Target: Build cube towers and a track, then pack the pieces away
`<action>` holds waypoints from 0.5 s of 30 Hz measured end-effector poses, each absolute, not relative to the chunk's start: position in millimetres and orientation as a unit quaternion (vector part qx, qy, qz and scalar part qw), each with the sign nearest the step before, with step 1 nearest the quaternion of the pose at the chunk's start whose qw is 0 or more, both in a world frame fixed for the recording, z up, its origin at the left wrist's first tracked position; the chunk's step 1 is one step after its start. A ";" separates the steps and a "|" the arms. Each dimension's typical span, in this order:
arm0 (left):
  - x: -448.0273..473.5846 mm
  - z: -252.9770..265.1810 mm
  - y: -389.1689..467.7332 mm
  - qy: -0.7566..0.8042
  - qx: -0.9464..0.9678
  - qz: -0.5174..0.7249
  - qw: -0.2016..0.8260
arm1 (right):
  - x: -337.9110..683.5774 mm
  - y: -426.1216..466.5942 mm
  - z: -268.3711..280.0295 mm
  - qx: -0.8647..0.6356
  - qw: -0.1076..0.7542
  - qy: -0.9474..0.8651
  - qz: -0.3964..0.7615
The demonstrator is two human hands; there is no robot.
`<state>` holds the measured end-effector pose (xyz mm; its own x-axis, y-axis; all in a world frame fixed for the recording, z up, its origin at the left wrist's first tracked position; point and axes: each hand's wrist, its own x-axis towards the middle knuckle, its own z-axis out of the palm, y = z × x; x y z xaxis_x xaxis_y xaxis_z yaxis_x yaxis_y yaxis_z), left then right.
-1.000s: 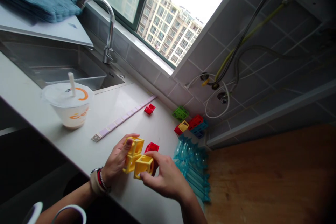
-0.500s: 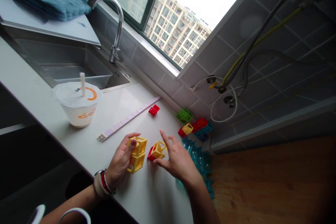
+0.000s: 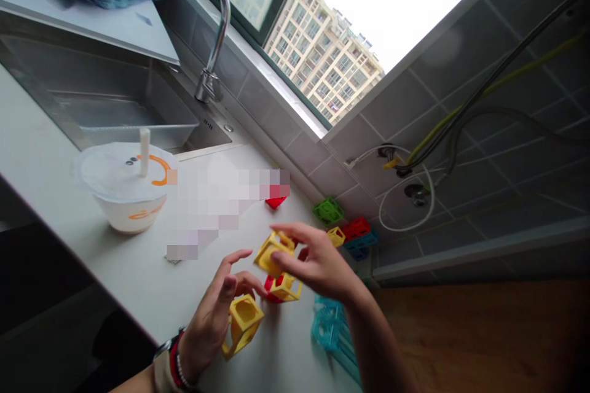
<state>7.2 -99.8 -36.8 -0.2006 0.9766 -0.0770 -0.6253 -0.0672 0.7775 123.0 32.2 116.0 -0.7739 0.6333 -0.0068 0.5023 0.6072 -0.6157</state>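
Observation:
My right hand (image 3: 318, 261) grips an open-frame yellow cube block (image 3: 271, 255) between thumb and fingers, above the counter. My left hand (image 3: 209, 313) has a second yellow cube block (image 3: 244, 319) against the lower part of its palm; the fingers behind that cube are hidden. Its upper fingers stretch out, some reaching to a joined red and yellow block pair (image 3: 284, 288) under my right hand. A red block (image 3: 276, 201) lies farther back, partly covered by a pixelated patch.
A drink cup (image 3: 129, 196) with a straw stands left, before the sink (image 3: 129, 116) and faucet (image 3: 214, 73). Green (image 3: 328, 211), red (image 3: 356, 228) and blue blocks (image 3: 364, 239) sit by the wall. Translucent turquoise plastic (image 3: 329, 325) lies at the right edge of the white counter (image 3: 184, 295).
The two stacked yellow cubes have come apart: my right hand has taken one and lifted it, while the other stays with my left hand. My left fingers have loosened and stretched out.

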 end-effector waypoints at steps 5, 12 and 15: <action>6.4 -41.9 -98.7 0.333 0.229 0.686 0.605 | 107.6 142.7 83.4 -0.430 0.247 -0.845 0.200; 4.3 -38.8 -98.6 0.331 0.200 0.691 0.611 | 88.0 173.0 27.3 -0.466 0.211 -0.843 0.166; 3.4 -38.1 -97.7 0.333 0.198 0.695 0.606 | 113.7 138.8 45.0 -0.467 0.254 -0.835 0.140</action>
